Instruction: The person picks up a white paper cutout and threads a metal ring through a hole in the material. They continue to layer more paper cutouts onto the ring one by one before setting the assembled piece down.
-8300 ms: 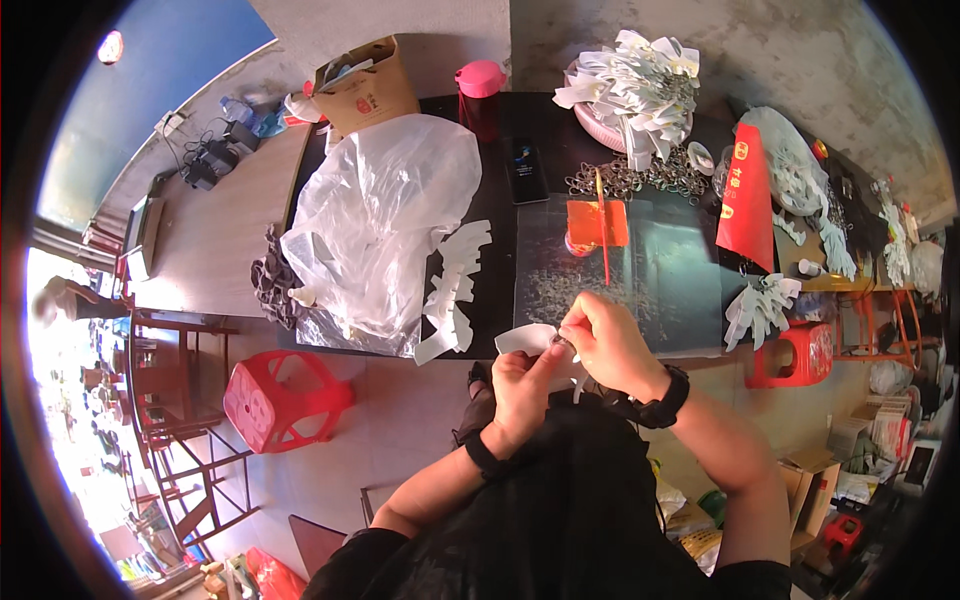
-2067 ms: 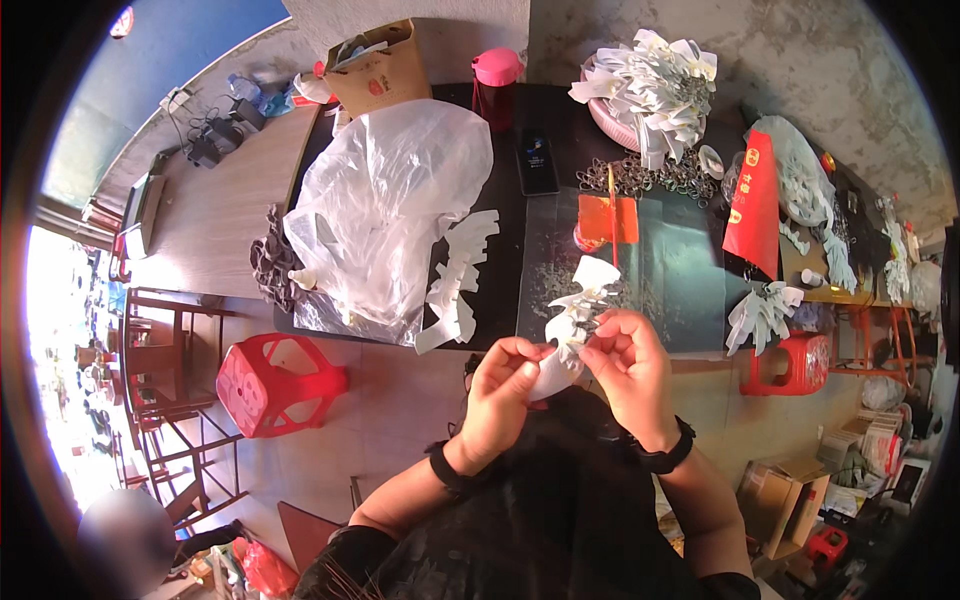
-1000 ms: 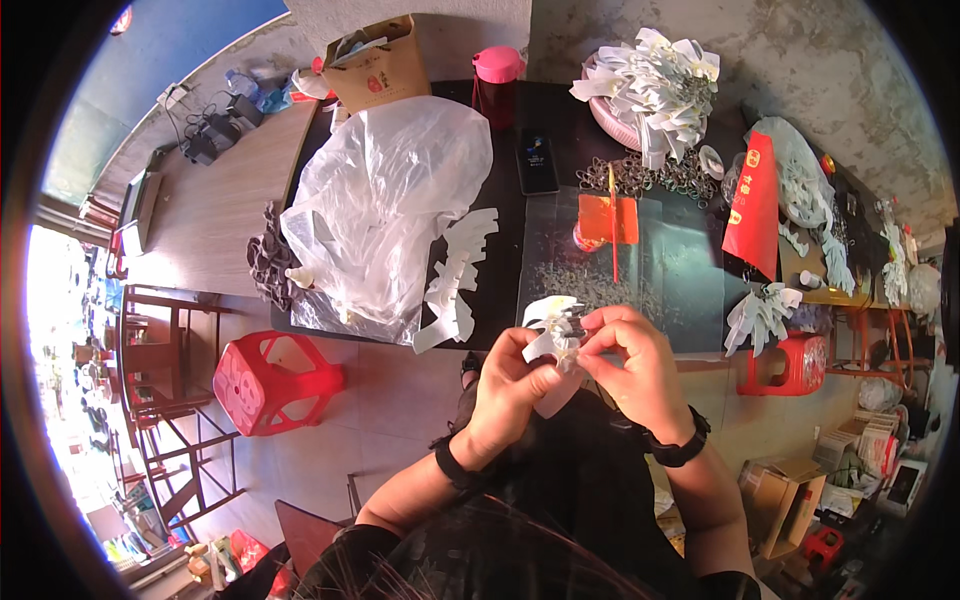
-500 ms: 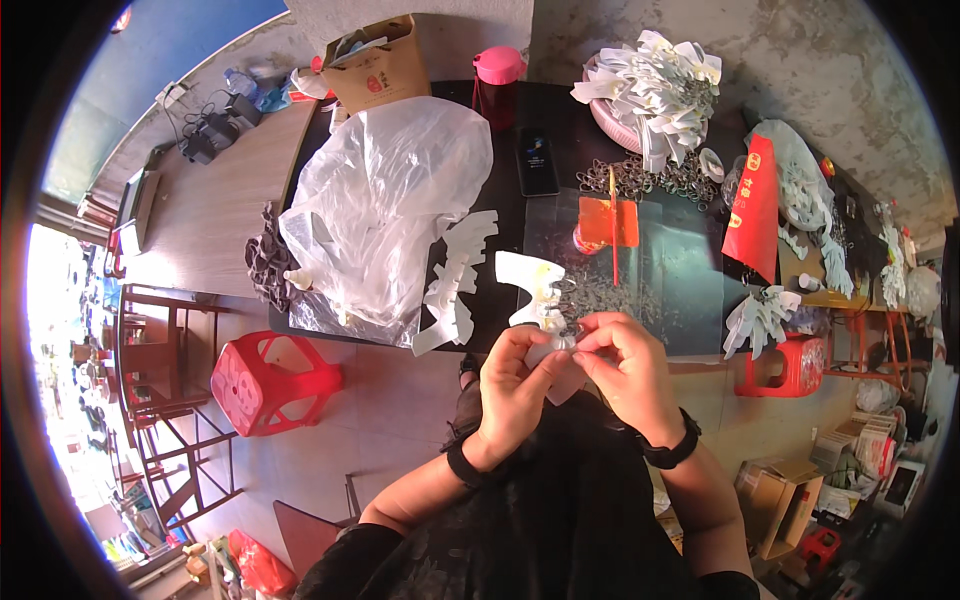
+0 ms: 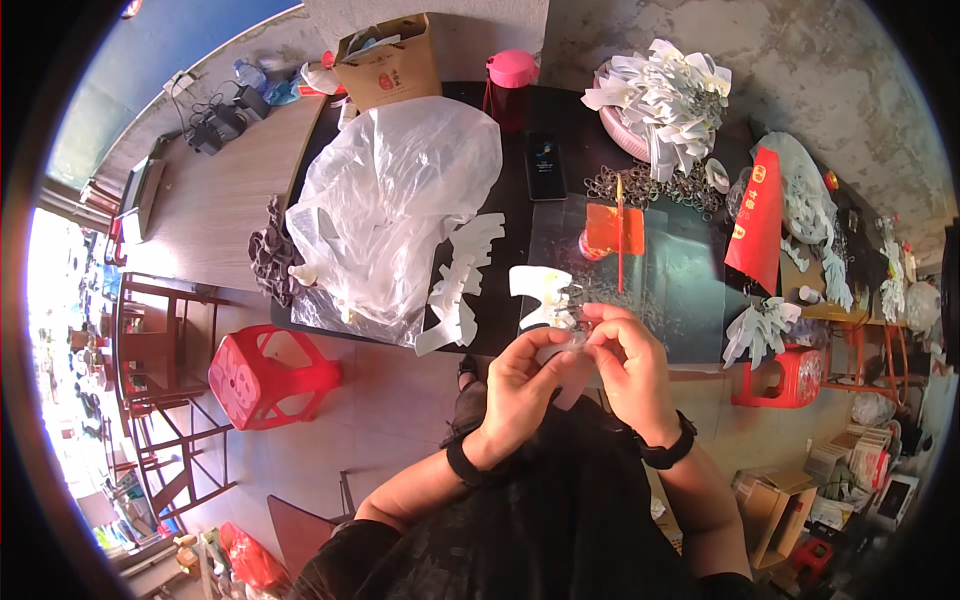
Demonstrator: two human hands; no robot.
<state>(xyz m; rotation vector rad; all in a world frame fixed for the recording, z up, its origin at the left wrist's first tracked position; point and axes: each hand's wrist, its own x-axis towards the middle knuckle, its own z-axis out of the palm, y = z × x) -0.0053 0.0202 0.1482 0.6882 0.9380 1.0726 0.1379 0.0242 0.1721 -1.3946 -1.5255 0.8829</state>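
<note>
My left hand (image 5: 518,388) and my right hand (image 5: 634,372) meet at the table's near edge, thumbs and fingers pinched on a bunch of white fabric-like tabs (image 5: 545,285). Part of the bunch spreads away over the table, with small metal rings along its right side. One pale tab hangs below my fingertips. What exactly sits between the fingertips is hidden. Just beyond lie an orange square (image 5: 603,228) and a thin red stick (image 5: 620,262), on a clear sheet (image 5: 685,290). Left of my hands lies a toothed white strip (image 5: 462,285).
A large clear plastic bag (image 5: 390,220) covers the left part of the table. Behind are a phone (image 5: 545,166), a pink-lidded bottle (image 5: 511,90), a heap of metal rings (image 5: 655,186) and a pink basket (image 5: 622,133) piled with white tabs. Red stools (image 5: 262,378) stand below.
The view has shifted slightly. The bunch's far end has drawn nearer my fingers, and its rings show more plainly. Both hands keep their pinch.
</note>
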